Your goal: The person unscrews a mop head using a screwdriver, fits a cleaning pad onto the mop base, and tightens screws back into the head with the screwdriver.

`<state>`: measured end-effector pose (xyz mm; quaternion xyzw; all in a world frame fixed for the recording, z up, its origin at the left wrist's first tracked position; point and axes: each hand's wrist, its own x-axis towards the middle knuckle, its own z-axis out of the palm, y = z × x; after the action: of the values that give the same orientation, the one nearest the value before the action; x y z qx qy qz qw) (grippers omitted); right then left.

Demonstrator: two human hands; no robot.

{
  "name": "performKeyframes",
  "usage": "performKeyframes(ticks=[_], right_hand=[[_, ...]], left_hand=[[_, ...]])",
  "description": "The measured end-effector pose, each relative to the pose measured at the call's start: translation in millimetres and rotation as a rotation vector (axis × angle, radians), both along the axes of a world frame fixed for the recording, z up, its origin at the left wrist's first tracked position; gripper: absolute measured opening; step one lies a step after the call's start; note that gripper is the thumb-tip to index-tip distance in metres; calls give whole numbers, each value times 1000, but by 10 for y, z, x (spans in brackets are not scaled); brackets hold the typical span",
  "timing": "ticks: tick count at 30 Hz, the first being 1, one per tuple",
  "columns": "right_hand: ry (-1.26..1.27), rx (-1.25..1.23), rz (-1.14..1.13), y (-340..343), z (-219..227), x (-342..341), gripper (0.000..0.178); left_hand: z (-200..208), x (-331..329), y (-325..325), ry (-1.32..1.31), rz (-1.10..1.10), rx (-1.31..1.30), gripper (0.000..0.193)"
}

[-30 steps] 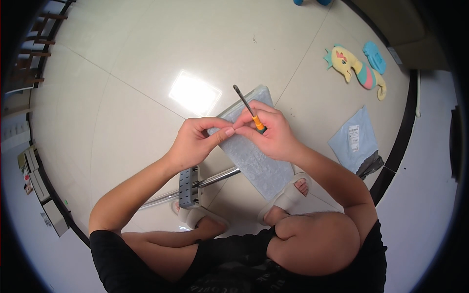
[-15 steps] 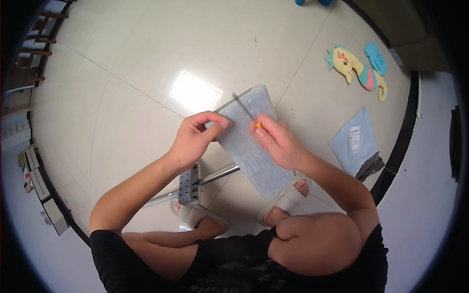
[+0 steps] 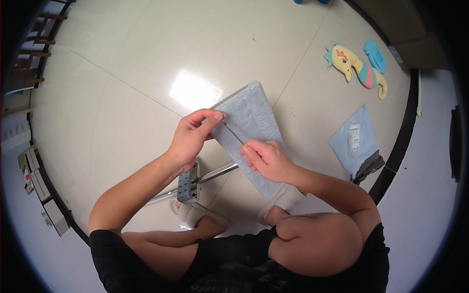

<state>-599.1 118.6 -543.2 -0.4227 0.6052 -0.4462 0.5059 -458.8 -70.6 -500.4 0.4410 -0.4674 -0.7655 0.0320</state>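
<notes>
A thin screwdriver with an orange handle is gripped in my right hand, its shaft slanting up and left. The tip meets the pinched thumb and forefinger of my left hand. Something small may be between those fingertips, but I cannot make it out. Both hands are over a flat, grey-blue rectangular panel with a pale rim, tilted in front of me. My left hand is by its upper left edge. Below it, a chrome tube runs to a grey perforated block.
My slippered feet are close to the panel's lower end. On the tiled floor to the right lie a blue-grey mailing bag, a yellow seahorse plush and a blue plastic piece. Brown wooden furniture stands far left.
My right hand has moved down and left, bringing the screwdriver tip from the panel's top edge to my left fingertips. My left hand has shifted slightly left, and the panel slightly too.
</notes>
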Motion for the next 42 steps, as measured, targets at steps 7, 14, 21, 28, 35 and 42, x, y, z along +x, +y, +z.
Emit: performKeyframes(ticks=[7, 14, 21, 28, 35, 42], right_hand=[[-23, 29, -10, 0, 28, -6, 22], [-28, 39, -11, -4, 59, -4, 22], [-133, 109, 0, -24, 116, -3, 26], [-307, 149, 12, -33, 92, 20, 31], [-557, 197, 51, 3, 49, 9, 34], [-701, 198, 28, -23, 98, -2, 28]], left_hand=[[-11, 20, 15, -1, 8, -4, 20], [-12, 11, 43, 5, 17, -23, 22], [-52, 32, 63, 16, 17, -35, 24], [-69, 69, 81, 10, 27, -31, 22], [-137, 106, 82, 67, -22, -102, 21], [-181, 157, 63, 142, 28, -10, 21]])
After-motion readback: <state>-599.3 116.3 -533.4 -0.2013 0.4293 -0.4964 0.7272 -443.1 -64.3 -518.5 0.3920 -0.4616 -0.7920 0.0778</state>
